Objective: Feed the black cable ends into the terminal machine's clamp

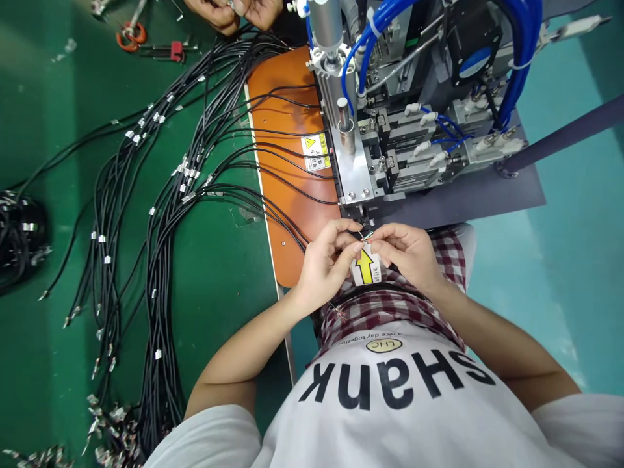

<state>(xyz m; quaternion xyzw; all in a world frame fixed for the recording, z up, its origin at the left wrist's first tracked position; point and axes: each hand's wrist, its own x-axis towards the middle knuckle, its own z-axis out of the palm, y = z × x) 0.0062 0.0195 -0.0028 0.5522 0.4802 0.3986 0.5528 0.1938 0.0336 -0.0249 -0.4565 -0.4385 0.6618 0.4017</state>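
Observation:
Both hands meet at the front end of the machine, over a white label with a yellow arrow (364, 268). My left hand (331, 257) has its fingers closed on the thin coloured wires (366, 236) at a cable's end. From the other side, my right hand (407, 252) pinches the same small wires between thumb and forefinger. White and green strands show between the fingertips; the exact grip is partly hidden. Several black cables (287, 224) run across the orange board (287, 175) to the machine and toward my left hand.
The machine (351, 149) with cylinders and blue air hoses (529, 39) stands ahead. Bundles of black cables (163, 279) cover the green table (234, 338) at left. Orange-handled scissors (130, 38) and a red-handled tool (177, 51) lie at the far left, near another person's hands (236, 12).

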